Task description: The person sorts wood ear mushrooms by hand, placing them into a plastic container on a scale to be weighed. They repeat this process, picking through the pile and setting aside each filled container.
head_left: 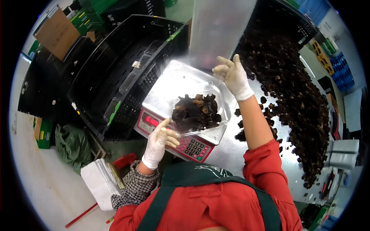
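A clear rectangular plastic tray (225, 115) of dark brown, ruffled clumps (195, 112) sits on the silver-topped red electronic scale (163, 92), close to the platform's front edge. The white-gloved left hand (156, 148) is at the tray's near left corner, fingers half curled (whether they grip the rim, I cannot tell). By the platform's far right corner, the white-gloved right hand (235, 79) has its fingers spread open

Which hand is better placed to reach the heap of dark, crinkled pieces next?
Probably the white-gloved right hand: its fingers are spread and it is nearer the dark heap, while the white-gloved left hand is beside the clear plastic tray.
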Tool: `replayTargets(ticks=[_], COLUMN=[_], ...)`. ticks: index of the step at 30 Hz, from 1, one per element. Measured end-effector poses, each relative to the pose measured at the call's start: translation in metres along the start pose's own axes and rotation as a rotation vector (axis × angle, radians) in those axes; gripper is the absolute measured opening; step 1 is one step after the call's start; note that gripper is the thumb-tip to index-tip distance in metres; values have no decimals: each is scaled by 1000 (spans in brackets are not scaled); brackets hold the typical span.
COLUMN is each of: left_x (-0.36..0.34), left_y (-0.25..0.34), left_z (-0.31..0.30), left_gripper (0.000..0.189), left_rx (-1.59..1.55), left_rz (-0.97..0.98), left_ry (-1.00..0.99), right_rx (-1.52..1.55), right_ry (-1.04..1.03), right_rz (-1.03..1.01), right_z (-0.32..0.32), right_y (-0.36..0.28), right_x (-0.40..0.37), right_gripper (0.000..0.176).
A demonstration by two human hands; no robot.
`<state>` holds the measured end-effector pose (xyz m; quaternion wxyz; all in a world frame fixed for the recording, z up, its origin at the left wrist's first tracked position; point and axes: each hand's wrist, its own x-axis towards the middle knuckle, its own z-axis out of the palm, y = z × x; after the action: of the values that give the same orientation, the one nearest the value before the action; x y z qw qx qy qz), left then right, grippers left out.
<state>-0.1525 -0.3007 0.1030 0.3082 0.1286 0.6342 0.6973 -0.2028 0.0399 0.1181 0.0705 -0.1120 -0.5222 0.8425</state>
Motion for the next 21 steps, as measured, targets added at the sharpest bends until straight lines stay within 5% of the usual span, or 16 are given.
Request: replayTargets(ticks=[1, 5, 7, 8, 11, 16, 21], left_x=[2, 8, 13, 14, 18, 27, 32], left_y=[0, 0, 6, 13, 3, 6, 9], left_z=[1, -1, -2, 3, 1, -4, -4], left_gripper=[87, 74, 60, 39, 32, 28, 27], left_rx=[-64, -229, -232, -175, -252, -153, -47], left_rz=[2, -29, -112, -176, -227, -274, -215], left_ry=[-7, -27, -27, 37, 23, -48, -124], right_rx=[52, -1313, -1365, -1327, -888, -110, -137], right_ry=[-248, -227, -187, -94, 32, 98, 151], right_rz=[-51, -314, -373, -227, 303, 383, 326], right_z=[-4, 15, 6, 4, 10, 7, 4], right_y=[-9, -31, 0, 12, 22, 30, 47], right_x=[-9, -111, -140, -154, -165, -171, -169], right_gripper=[73, 61, 66, 65, 60, 19, 11])
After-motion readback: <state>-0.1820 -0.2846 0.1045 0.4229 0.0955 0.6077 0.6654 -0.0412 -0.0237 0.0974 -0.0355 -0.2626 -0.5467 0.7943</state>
